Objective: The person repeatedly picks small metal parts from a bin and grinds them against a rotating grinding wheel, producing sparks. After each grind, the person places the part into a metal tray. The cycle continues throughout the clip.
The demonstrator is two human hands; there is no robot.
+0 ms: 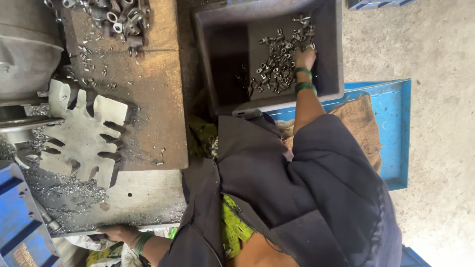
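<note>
The right hand (305,58) reached down into a grey plastic bin (330,74), its fingers buried in a heap of small metal fittings (279,62); whether the fingers were curled around any of them could not be told, because the back of the hand hid them. Green bangles (304,81) circled that wrist, and the bare forearm ran back to a dark loose garment (307,198) that filled the lower middle of the view and hid the person's body. The fittings lay piled in the bin's right half, while its left half sat in deep shadow where little could be made out. The bin rested against a blue crate (393,133) draped with brown sacking (361,123), on a concrete floor (435,99). The left hand (118,231) lay at the bottom edge, palm down with fingers hooked over the near rim of a steel work table (143,198); it held nothing loose, and its wrist wore green bangles too. Metal shavings (69,190) were strewn over the table beside a pale slotted plate (84,138). More fittings (123,20) sat heaped at the far end of a rusty brown slab (158,99), partly cut off by the top edge. A grey machine (24,54) at the left was only partly in view.
</note>
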